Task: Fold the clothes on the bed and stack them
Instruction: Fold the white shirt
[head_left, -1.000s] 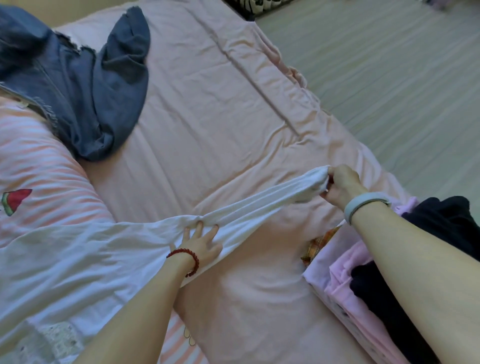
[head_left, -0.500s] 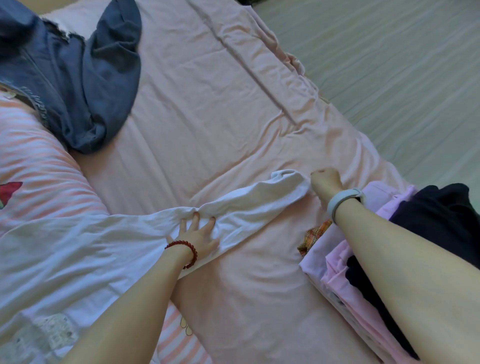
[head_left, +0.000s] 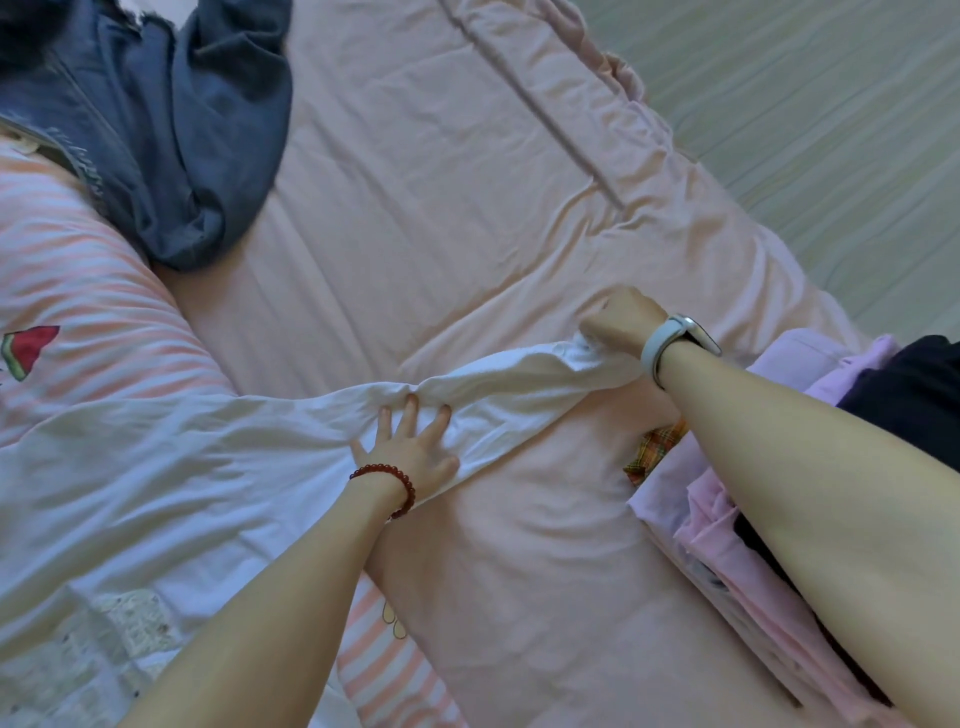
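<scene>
A white garment (head_left: 171, 467) lies spread over the left of the pink bed (head_left: 467, 208), with one long sleeve (head_left: 519, 384) stretched to the right. My left hand (head_left: 410, 449), with a red bead bracelet, presses flat on the sleeve near its base. My right hand (head_left: 621, 319), with a pale watch band, grips the sleeve's cuff end in curled fingers. A stack of folded clothes (head_left: 727, 519), pink, lilac and black, sits at the right under my right forearm.
A blue denim garment (head_left: 171, 135) lies crumpled at the top left. Under the white garment is a pink-and-white striped piece (head_left: 78, 291) with a watermelon print. A plaid scrap (head_left: 654, 452) peeks out beside the stack. The floor (head_left: 831, 130) lies beyond the bed's right edge.
My right hand let the cuff drop onto the bed half a second ago and now grips it again, slightly nearer the stack. My left hand stays pressed on the sleeve.
</scene>
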